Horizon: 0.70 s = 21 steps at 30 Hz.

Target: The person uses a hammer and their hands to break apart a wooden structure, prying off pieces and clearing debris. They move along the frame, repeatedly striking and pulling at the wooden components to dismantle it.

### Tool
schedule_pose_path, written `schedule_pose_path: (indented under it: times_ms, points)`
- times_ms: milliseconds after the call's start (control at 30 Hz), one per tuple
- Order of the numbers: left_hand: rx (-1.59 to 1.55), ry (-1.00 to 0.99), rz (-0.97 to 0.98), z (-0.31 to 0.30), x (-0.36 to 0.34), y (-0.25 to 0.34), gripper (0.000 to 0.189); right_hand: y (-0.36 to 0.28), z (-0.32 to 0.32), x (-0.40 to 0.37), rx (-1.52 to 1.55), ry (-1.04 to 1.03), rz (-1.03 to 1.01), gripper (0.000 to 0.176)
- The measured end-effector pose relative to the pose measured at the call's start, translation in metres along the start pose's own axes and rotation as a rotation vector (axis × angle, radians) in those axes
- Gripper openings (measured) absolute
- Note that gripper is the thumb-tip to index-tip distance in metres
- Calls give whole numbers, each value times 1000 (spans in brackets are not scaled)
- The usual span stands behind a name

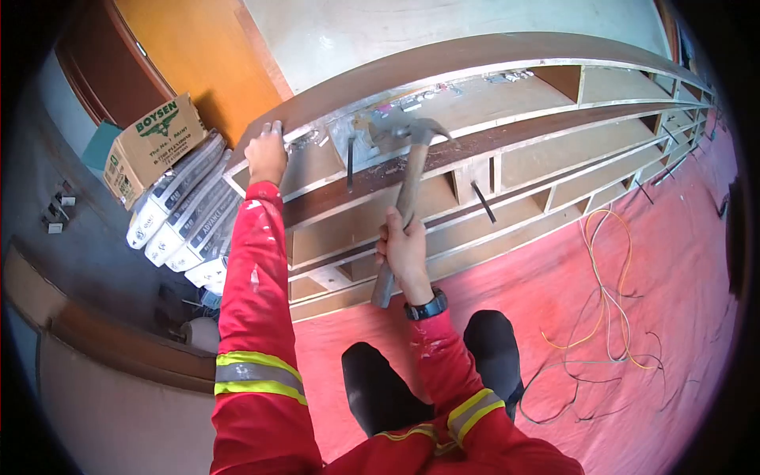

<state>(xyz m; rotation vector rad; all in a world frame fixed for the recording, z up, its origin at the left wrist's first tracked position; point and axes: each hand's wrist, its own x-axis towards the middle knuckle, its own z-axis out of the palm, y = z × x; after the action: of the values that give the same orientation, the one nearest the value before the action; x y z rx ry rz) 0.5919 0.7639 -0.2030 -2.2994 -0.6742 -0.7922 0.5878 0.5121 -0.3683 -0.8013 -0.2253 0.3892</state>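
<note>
In the head view my right hand (406, 245) is closed round the wooden handle of a claw hammer (412, 182). The hammer stands nearly upright in front of a long wooden shelf cabinet (554, 43), its metal head slightly blurred. My left hand (267, 153) is at the near left end of the cabinet's top board, fingers bent over the brown surface and thumb by the front edge. Whether a small thing is under those fingers cannot be seen. Dark bar-like pulls (483, 202) stick out from the cabinet front.
A cardboard box (154, 146) sits on stacked plastic-wrapped bags (178, 214) to the left. Small scraps (412, 103) litter the upper shelf. Yellow and dark cables (606, 293) lie loosely on the red floor covering (554, 261) at right. An orange panel (206, 55) stands behind.
</note>
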Motion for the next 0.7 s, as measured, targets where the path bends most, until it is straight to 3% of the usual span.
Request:
schedule_pose_path:
  times_ms: [67,200,267,400,467,600,700]
  points:
    - [-38,-58,-19,-13,10,0,39,-46,1,-15,-94,36,-4,21]
    - [-43,-44,-7,-8,9,-3,41,-75,-13,-32,143,129,-246,25]
    - [-62,-50,-6,-12,8,-2,39,-91,-25,-32,144,161,-512,28]
    - [-47,-31,4,-7,9,-2,37,-129,-12,-19,482,439,-860,39]
    - [-7,-5,12,-4,13,-6,36,-90,1,-1,301,485,-674,37]
    - [22,-96,30,-12,14,-4,35,-3,44,2,180,-190,331,25]
    - [-5,-44,59,5,10,-14,34,-39,4,-12,60,-198,333,25]
